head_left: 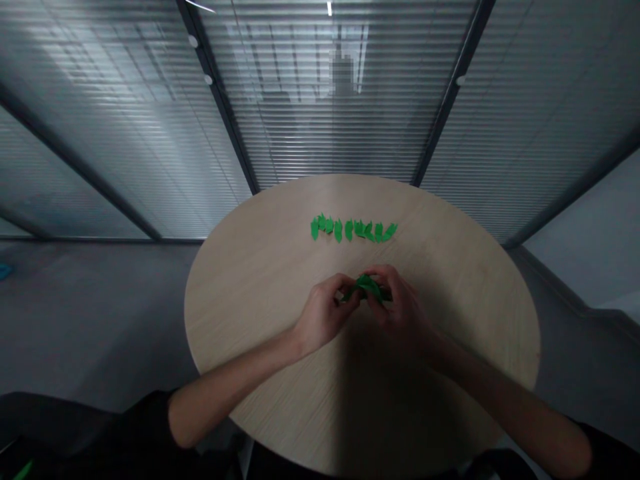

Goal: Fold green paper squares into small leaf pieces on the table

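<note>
While I look down through the head camera from my distant post, slatted blinds (pixel 320 143) behind glass panels fill the far side of my view, divided by dark frame posts (pixel 220 100). Grey floor (pixel 125 300) shows to the left, with a small blue object (pixel 5 271) at the edge that I can't identify. Nearest me stands a round, pale wood-grained tabletop (pixel 245 300), shaded on its near right part. Two bare forearms, coming out of dark sleeves (pixel 145 427), reach in over it. I see the left hand (pixel 323 310) with its grip pinched nearly closed, thumb and fingers on the left end of a green leaf-shaped piece (pixel 369 285). The right hand (pixel 403 310) has its grip closed around the other end, fingers over the far side and thumb on the near side. That piece sits between both hands, near the middle of the tabletop; I can't tell whether it touches the wood. Just beyond lies a row of small green leaf-like pieces (pixel 338 231), running left to right.
</note>
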The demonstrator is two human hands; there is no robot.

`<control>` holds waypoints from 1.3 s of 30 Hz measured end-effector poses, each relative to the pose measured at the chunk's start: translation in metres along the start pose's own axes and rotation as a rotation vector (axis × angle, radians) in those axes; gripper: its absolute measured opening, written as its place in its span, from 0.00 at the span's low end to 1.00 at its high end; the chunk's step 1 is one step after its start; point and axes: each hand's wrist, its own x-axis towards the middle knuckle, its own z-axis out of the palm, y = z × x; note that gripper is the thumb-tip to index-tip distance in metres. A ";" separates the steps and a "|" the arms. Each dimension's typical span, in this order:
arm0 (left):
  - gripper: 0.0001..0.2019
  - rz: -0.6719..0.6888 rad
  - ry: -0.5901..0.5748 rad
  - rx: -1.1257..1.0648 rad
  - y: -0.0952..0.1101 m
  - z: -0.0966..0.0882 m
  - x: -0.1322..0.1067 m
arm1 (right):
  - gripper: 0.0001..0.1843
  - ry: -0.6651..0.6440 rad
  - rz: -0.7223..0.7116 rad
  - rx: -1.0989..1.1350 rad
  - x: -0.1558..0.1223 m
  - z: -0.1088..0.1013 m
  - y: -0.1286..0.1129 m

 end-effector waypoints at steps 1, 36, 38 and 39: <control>0.10 -0.006 0.003 -0.004 0.000 0.000 0.000 | 0.15 -0.002 -0.002 -0.012 0.000 -0.001 -0.001; 0.17 -0.035 -0.080 -0.125 -0.002 -0.003 0.002 | 0.17 0.127 0.162 -0.057 0.007 -0.009 0.003; 0.19 -0.031 -0.079 -0.151 -0.001 -0.001 0.003 | 0.16 0.136 0.164 -0.053 0.008 -0.009 0.003; 0.20 -0.034 -0.078 -0.155 -0.001 -0.001 0.003 | 0.16 0.139 0.168 -0.053 0.008 -0.009 0.003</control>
